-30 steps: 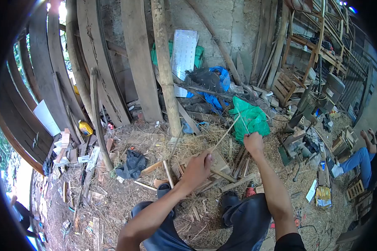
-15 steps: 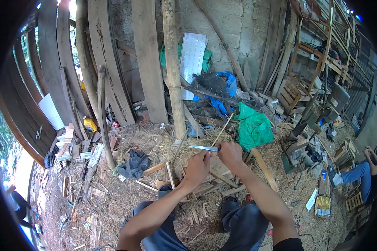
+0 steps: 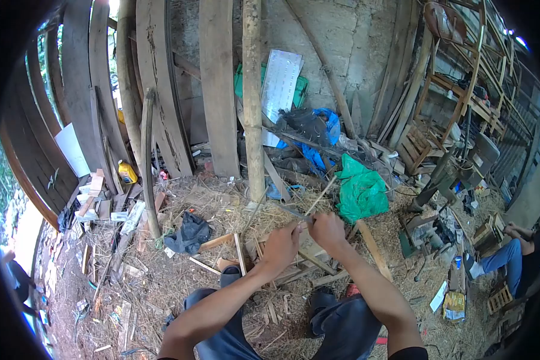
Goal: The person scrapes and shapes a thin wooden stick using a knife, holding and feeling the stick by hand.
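Observation:
My right hand point(image 3: 329, 233) is closed around the handle of a knife. The narrow grey knife blade point(image 3: 294, 212) points up and left, its edges dim against the straw. Close beside it, my left hand point(image 3: 281, 245) is closed with its thumb and fingers pinched together. A small pale bit shows between the two hands, too little of it to name. Both hands are held out over the ground in front of my knees, below a wooden post point(image 3: 254, 120).
A green plastic bag point(image 3: 361, 189) lies beyond my right hand, a black bag point(image 3: 189, 233) to the left. Wood scraps and straw cover the ground. A yellow bottle point(image 3: 126, 172) stands by leaning boards point(image 3: 217, 90). At right sits another person point(image 3: 510, 258); someone is partly visible far left.
The knife blade has turned from nearly level and bright to a steeper, darker slant. Both hands stay close together and have shifted slightly lower in view. The whole view has shifted a little.

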### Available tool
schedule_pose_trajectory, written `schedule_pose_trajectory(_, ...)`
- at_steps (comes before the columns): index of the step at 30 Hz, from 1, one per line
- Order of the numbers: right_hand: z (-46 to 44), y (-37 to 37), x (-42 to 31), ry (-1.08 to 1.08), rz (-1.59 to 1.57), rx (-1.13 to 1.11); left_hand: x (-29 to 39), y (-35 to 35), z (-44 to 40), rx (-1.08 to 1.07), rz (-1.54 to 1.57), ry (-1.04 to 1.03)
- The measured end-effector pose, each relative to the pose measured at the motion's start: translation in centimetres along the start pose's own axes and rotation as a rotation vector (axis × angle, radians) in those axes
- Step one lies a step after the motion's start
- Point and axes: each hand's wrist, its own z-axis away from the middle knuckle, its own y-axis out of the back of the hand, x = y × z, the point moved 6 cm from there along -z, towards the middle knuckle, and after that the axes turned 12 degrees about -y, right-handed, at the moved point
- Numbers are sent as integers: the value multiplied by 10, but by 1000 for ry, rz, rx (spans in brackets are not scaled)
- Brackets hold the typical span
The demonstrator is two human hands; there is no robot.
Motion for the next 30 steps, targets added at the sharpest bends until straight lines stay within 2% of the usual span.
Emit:
schedule_pose_trajectory(1, -1, -1, 1, 37, 20, 64, 5, 6, 3, 0, -3, 3)
schedule_pose_trajectory(2, -12, -2, 18, -72, 13, 16, 13, 9, 6, -12, 12, -32)
schedule_pose_trajectory(3, -18, -1, 35, -74, 16, 14, 18, 9, 8, -23, 31, -70)
schedule_pose_trajectory(5, -31, 8, 73, -247, 1, 110, 18, 4, 12, -39, 8, -104)
schedule_pose_trajectory(8, -21, 4, 79, -299, 18, 142, 18, 0, 14, -29, -19, -133)
schedule_pose_trajectory(9, -18, 6, 74, -298, 27, 143, 18, -2, 14, -12, -21, -129)
schedule_pose_trajectory(11, -6, 12, 37, -121, -76, 64, 11, -5, 11, -18, -27, -107)
schedule_pose_trajectory(12, 6, 24, 18, -107, -148, 2, 10, -3, 8, -25, -43, -85)
schedule_pose_trajectory(15, -7, 12, 30, -18, -136, 88, 17, 2, 7, -35, -40, -110)
schedule_pose_trajectory(18, -40, 14, 95, -371, 67, 76, 25, 7, 10, -104, -31, -17)
schedule_pose_trajectory(20, -61, -29, 176, -302, -41, 28, 33, 11, 17, -46, -2, -105)
schedule_pose_trajectory(21, -53, -31, 179, -297, -49, 30, 38, 16, 19, 12, 36, -186)
schedule_pose_trajectory(23, -26, -16, 195, -506, 24, 150, 24, 22, 14, -10, 28, -137)
schedule_pose_trajectory(26, -16, 13, 145, -548, -5, 103, -8, 16, 0, 15, 43, -93)
schedule_pose_trajectory(28, -20, 17, 117, -421, -213, 130, -6, 16, -5, 66, 47, -108)
schedule_pose_trajectory(30, -11, 29, 70, -122, -400, 118, 2, 11, -5, 20, 114, -19)
